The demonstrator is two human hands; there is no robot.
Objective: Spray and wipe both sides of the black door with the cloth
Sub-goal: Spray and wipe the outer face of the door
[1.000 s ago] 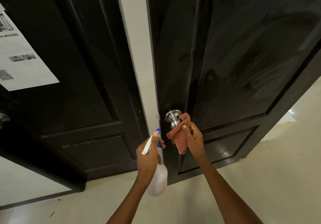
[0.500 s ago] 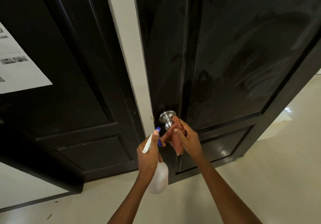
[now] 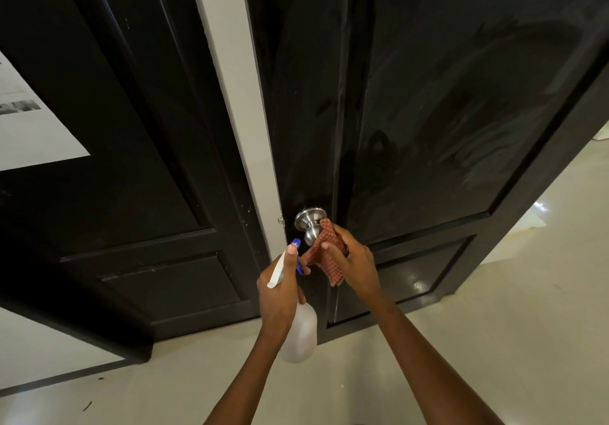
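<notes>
The glossy black door [image 3: 445, 111] fills the right half of the view, with streaky wet marks on its upper panel. A silver round knob [image 3: 308, 225] sticks out near its left edge. My right hand [image 3: 354, 261] grips a red checked cloth [image 3: 324, 253] and presses it against the knob's right side. My left hand [image 3: 280, 292] holds a white spray bottle [image 3: 300, 335] upright just below and left of the knob, its blue nozzle [image 3: 296, 254] close to the cloth.
A second black door [image 3: 115, 160] stands at the left with a white printed sheet [image 3: 29, 127] stuck on it. A pale wall strip [image 3: 237, 94] separates the two doors. Pale floor [image 3: 494, 342] lies below and to the right.
The view has shifted so both doors and the knob sit further left and slightly higher. My right hand has stayed at the knob with the cloth; my left hand keeps the bottle still.
</notes>
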